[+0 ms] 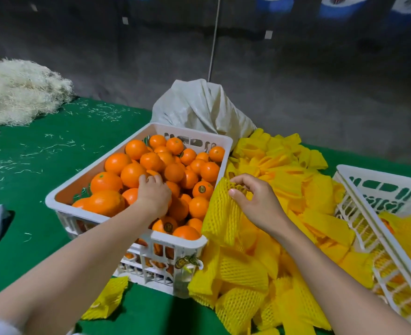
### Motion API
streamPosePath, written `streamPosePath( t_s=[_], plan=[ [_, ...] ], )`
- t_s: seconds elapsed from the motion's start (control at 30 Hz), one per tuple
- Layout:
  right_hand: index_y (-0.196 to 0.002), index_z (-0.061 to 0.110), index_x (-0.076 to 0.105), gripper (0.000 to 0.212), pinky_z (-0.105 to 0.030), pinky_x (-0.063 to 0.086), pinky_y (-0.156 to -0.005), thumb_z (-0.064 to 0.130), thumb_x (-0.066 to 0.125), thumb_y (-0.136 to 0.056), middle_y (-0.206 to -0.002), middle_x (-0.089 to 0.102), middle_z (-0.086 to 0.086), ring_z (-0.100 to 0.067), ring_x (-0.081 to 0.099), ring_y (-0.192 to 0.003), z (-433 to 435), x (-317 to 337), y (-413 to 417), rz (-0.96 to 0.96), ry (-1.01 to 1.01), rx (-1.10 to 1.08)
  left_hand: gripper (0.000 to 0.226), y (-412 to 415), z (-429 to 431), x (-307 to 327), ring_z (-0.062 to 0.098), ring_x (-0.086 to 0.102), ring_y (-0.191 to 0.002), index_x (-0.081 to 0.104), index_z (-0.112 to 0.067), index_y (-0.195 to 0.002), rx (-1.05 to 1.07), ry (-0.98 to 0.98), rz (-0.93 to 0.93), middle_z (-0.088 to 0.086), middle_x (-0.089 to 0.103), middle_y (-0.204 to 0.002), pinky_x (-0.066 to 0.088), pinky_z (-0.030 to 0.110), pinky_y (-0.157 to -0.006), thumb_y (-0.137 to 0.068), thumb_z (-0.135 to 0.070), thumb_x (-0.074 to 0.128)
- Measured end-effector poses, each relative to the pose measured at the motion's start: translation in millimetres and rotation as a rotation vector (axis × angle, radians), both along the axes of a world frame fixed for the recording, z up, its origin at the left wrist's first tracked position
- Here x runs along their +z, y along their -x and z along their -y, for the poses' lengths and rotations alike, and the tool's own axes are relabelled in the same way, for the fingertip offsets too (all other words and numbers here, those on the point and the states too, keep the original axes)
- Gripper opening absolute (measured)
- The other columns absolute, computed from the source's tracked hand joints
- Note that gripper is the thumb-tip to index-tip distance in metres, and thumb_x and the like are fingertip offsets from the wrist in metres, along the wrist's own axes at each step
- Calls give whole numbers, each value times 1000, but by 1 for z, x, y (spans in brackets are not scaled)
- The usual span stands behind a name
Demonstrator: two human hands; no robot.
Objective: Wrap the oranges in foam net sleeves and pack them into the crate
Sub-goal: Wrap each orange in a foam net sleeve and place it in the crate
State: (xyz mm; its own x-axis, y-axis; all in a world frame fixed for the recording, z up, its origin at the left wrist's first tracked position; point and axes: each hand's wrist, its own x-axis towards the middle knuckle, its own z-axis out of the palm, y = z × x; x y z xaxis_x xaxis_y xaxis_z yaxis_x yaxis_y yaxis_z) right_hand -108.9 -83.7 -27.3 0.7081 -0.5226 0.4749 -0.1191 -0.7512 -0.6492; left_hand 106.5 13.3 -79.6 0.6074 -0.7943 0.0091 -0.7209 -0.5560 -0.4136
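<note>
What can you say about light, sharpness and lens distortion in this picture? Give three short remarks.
Head view: oranges and yellow foam sleeves are brightly, evenly lit, the back wall dim; head view: the wide lens slightly bows the white crate's rim and stretches both forearms toward the bottom corners; head view: the blue-white shapes along the top edge are smeared.

Head-worn, downward, close above oranges (132, 175)

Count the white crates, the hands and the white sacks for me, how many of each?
White crates: 2 (left crate holding oranges, right crate)
Hands: 2 (left hand on the oranges, right hand pinching a foam net sleeve)
White sack: 1
Total: 5
</note>
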Motion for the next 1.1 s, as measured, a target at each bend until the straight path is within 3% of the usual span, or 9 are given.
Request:
streamPosePath(
  t_s=[0.13, 0.3, 0.47, 0.53, 0.67, 0.77, 0.87, 0.93, 1.1],
  plan=[
    [-95, 17, 64, 14, 4, 33, -72, 8, 65, -85, -88, 57, 14, 8, 51, -79, -1, 0, 3, -6, -5, -21, 39, -5, 4, -1, 32, 42, -125, 50, -16, -126, -9, 32, 76, 13, 47, -134, 27, 46, -105, -90, -31, 48],
    [-93, 13, 66, 12, 3, 33, -73, 6, 65, -84, -88, 57, 14, 2, 51, -87, -5, 6, 9, 9, -31, -1, 42, 3, -3, 9, 31, 57, -106, 46, -14, -115, -6, 249, -62, 9, 62, -108, 34, 45, -98, -81, -33, 60],
    [-77, 25, 55, 31, -1, 35, -69, -5, 61, -83, -76, 52, 20, 18, 51, -72, -7, 13, 26, 83, -168, 67, 68, 29, -8, 36, 19, 56, -99, 42, -27, -116, -214, 1109, -891, 0, 49, -119, 44, 21, -67, -65, -10, 84],
    [-74, 23, 55, 26, -4, 36, -63, -2, 59, -81, -70, 52, 12, 12, 50, -63, -10, 16, 32, 119, -328, 127, 68, 52, -8, 54, 20, 62, -94, 46, -40, -107, -308, 1258, -1336, -5, 48, -121, 53, 22, -63, -65, -1, 83],
    [-70, 9, 57, 13, -17, 40, -56, 5, 46, -64, -59, 58, 6, -3, 50, -56, -7, 18, 48, 248, -689, 258, 75, 99, 0, 63, 22, 67, -91, 53, -40, -109, -396, 1267, -1807, 5, 53, -121, 55, 28, -64, -59, 12, 72],
    [-65, 10, 57, 16, -19, 39, -54, 6, 42, -60, -57, 56, 4, -7, 48, -55, -4, 17, 63, 282, -799, 302, 76, 131, 16, 67, 21, 65, -73, 55, -29, -118, -240, 1282, -1976, 13, 57, -111, 49, 23, -50, -57, 16, 57],
    [-58, 16, 60, 25, -15, 41, -52, 5, 38, -59, -55, 55, 5, -5, 50, -53, -5, 14, 77, 322, -870, 340, 72, 154, 27, 70, 27, 67, -87, 47, -12, -133, -48, 1221, -2125, 18, 62, -111, 53, 32, -70, -70, 22, 39],
    [-63, 11, 56, 19, -14, 41, -52, 5, 38, -59, -55, 54, 4, -5, 49, -53, -4, 11, 86, 320, -896, 340, 57, 172, 25, 64, 29, 67, -82, 54, -14, -124, 10, 1229, -2357, 15, 68, -101, 54, 37, -71, -69, 2, 49],
    [-71, 8, 55, 20, -15, 41, -54, -3, 39, -70, -57, 56, 6, -3, 49, -55, 0, 1, 106, 229, -897, 303, 30, 198, 28, 44, 21, 71, -80, 62, -25, -113, 71, 1286, -2110, 10, 71, -100, 56, 34, -59, -83, -25, 63]
  ],
)
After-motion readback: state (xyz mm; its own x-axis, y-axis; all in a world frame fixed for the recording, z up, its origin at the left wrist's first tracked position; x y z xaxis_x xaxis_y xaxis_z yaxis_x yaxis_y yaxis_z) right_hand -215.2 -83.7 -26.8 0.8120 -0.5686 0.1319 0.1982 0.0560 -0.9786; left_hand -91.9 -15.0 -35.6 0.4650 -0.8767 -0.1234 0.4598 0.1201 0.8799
